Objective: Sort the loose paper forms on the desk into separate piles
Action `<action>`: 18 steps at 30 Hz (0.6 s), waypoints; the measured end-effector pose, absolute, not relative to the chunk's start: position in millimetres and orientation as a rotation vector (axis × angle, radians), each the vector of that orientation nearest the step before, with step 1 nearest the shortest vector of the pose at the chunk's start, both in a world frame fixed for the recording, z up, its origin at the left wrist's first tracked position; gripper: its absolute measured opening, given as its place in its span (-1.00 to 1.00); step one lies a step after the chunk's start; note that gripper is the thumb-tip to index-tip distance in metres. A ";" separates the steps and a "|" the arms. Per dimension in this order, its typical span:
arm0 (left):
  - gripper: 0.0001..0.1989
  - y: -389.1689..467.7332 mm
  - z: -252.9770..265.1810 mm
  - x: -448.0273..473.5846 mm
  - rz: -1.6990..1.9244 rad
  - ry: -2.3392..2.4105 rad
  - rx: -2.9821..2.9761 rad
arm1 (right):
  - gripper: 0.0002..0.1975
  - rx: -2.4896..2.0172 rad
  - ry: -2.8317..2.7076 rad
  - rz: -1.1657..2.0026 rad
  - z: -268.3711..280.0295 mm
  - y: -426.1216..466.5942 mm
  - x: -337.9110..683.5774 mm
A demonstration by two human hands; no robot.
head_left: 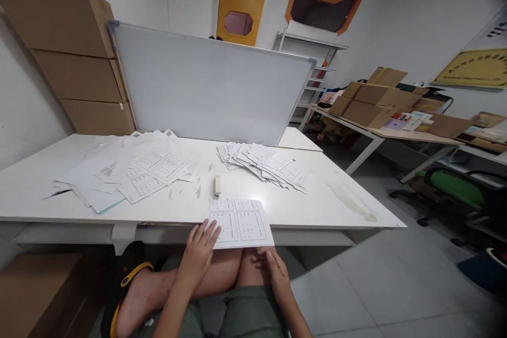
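A printed sheet (247, 224), perhaps the top of a thin stack, lies at the table's front edge, its near end over my lap. My left hand (201, 247) holds its left edge, fingers on top and the thumb hidden. Just below the near right corner is my right hand (276, 269), fingers loosely bent and apart, with nothing visible in them. Whether it touches the paper I cannot tell. A small cream-coloured block-like object (217, 188), possibly a stapler, stands just beyond the sheet.
Loose printed papers (146, 169) spread over the table's left side. Fanned paper bundles (263, 163) lie at the right. Behind them leans a whiteboard (209, 84), beside stacked cardboard boxes (85, 53). Another table (356, 122) with boxes and a green chair (447, 193) are farther right.
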State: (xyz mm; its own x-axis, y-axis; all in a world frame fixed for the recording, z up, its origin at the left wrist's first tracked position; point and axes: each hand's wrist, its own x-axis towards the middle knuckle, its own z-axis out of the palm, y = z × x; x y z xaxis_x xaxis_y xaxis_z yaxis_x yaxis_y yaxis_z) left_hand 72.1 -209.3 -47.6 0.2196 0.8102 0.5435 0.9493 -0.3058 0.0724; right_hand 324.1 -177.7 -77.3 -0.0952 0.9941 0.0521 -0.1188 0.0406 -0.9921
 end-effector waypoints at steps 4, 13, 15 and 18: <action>-0.30 -206.1 -55.9 71.2 -0.798 -1.596 -2.243 | -0.60 -0.983 -0.824 1.304 -75.7 -169.7 322.2; -0.25 -206.2 -63.8 67.1 -0.908 -1.440 -2.178 | -0.61 -1.206 -1.060 1.321 -34.8 -133.8 327.1; -0.26 -206.0 -59.6 63.6 -0.925 -1.430 -2.106 | -0.66 -1.187 -1.166 1.273 -28.2 -129.5 322.5; -0.27 -201.9 -52.7 56.7 -0.923 -1.449 -2.041 | -0.69 -1.182 -1.235 1.201 -22.8 -119.8 313.6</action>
